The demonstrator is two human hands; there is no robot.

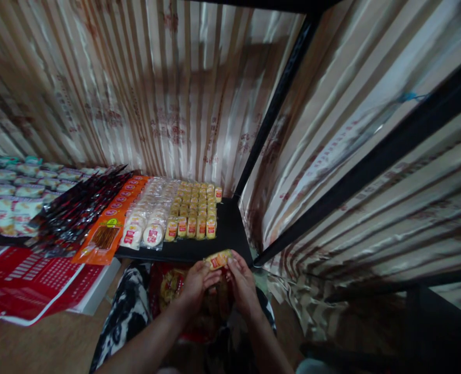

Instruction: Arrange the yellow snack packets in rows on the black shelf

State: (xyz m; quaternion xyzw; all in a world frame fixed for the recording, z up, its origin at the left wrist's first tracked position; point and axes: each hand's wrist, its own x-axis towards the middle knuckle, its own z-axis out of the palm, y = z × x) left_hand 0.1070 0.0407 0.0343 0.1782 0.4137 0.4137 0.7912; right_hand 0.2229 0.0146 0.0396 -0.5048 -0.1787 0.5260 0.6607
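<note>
Between my two hands is a small yellow wrapped snack cake (218,259) with a red label. My left hand (197,280) pinches its left end, and my right hand (241,278) grips the right end. Below them, between my legs, sits a red bag (156,291) with more yellow wrapped pieces inside, partly hidden by my hands and forearms. Just beyond my hands, rows of matching snack cakes (191,227) stand on the black shelf (230,228), several deep, with their labels facing me.
Left along the shelf lie round white wrapped cakes (152,235), orange snack packets (106,234), dark glossy packets (78,208) and white-and-green packets (28,208). A red bag with white print (39,280) hangs at lower left. Black posts (281,104) and pleated curtains (137,93) enclose the back and right.
</note>
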